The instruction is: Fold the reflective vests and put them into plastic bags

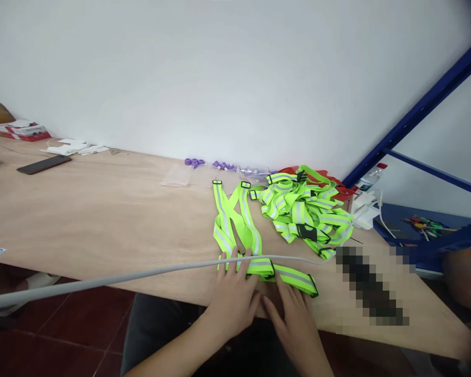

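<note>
A neon yellow-green reflective vest harness (241, 222) with grey stripes and black buckles lies on the wooden table in front of me. Its two shoulder straps cross toward the wall, and its waist strap (294, 277) runs along the near side. My left hand (234, 293) lies over the near end of the harness, fingers stretched out across the webbing. Close beside it, my right hand (292, 309) has its fingers extended against the waist strap, with the thumb apart. The fingertips of the right hand are partly hidden by the strap.
A heap of similar green straps (302, 209) sits right of the harness, red straps (337, 183) behind it. Purple rolls (194, 162) and clear bags (176, 175) lie by the wall. A white cable (141, 275) crosses before my hands. A dark phone (44, 164) lies left.
</note>
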